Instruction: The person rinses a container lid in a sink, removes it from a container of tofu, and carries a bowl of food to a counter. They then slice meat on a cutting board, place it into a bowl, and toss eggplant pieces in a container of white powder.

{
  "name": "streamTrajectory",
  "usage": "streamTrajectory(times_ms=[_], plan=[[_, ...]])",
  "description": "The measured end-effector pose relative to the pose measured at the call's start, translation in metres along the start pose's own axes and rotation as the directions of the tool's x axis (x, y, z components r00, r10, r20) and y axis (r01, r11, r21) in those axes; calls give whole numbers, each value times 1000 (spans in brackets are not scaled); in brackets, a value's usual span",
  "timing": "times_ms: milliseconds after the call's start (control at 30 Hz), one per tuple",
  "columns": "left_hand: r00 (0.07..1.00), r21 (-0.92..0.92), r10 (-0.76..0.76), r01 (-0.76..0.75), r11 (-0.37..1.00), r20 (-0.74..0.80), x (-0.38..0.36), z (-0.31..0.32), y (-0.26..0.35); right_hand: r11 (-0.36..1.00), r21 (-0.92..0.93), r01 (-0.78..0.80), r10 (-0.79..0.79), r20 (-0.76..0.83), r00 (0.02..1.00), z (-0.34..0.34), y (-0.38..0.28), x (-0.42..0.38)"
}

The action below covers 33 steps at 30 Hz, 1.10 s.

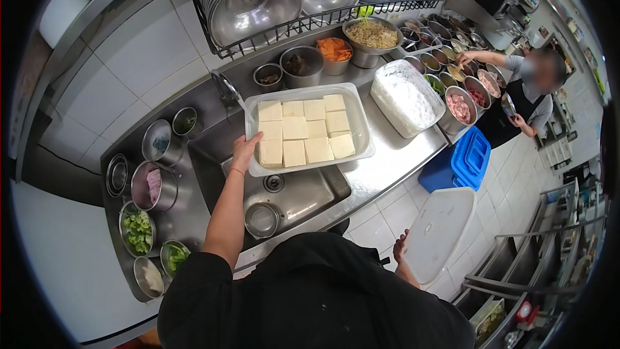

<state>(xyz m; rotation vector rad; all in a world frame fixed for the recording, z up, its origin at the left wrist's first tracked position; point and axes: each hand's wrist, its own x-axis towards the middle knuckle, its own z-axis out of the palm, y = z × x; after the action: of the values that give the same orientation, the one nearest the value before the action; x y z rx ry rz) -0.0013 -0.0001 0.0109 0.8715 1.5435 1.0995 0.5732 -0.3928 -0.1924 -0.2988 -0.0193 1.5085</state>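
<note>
My left hand (pixel 245 152) grips the left edge of a translucent plastic tub (pixel 363 123) that holds several pale blocks like tofu (pixel 295 128). The tub spans the back of the sink and the steel counter beside it, under a thin faucet (pixel 225 88). Off to the right, my right hand (pixel 403 255) holds a flat white lid (pixel 439 236) by its near left edge, out over the tiled floor. The fingers of that hand are partly hidden by the lid.
A small metal bowl (pixel 261 220) sits in the sink (pixel 303 200). Bowls of vegetables (pixel 137 229) line the left counter. Right of the tub is a container of white powder (pixel 410 94), with a blue bin (pixel 457 160) below. A co-worker (pixel 526 87) reaches into the ingredient pots.
</note>
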Motion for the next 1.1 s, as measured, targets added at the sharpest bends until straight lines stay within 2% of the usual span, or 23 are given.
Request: streamTrajectory(times_ms=[333,400,433,500,533,633,700,733,800,900,1100], plan=[[1000,31,-11,11,999,-7,-1,1,3,994,-93,57,-60,-23,998,-23,-7,4],[1000,18,-7,7,1000,1,0,1,0,988,-70,137,-144,-102,984,-39,-10,5],[1000,5,-3,3,1000,9,1,1,0,988,-69,138,-145,-102,984,-25,-7,7],[1000,19,2,-2,1000,8,0,1,0,999,32,7,-10,84,996,6,0,8],[1000,31,7,-7,999,6,0,1,0,999,32,8,-10,83,996,3,-1,8],[1000,33,5,-5,999,14,0,0,-1,997,-19,71,-71,2,997,-23,-9,13],[1000,33,12,-13,999,21,4,-1,-5,983,-85,162,-169,-88,982,-55,-17,17],[999,33,18,-19,999,28,4,0,-4,983,-85,163,-170,-87,981,-40,-15,19],[1000,36,7,-8,999,24,0,1,-3,995,-84,50,-46,47,998,-22,-17,23],[1000,38,-5,4,999,19,-2,2,-1,986,-127,111,-106,42,993,-23,-18,35],[999,32,-16,15,999,34,4,0,-8,991,-115,64,-60,38,997,28,-17,57]])
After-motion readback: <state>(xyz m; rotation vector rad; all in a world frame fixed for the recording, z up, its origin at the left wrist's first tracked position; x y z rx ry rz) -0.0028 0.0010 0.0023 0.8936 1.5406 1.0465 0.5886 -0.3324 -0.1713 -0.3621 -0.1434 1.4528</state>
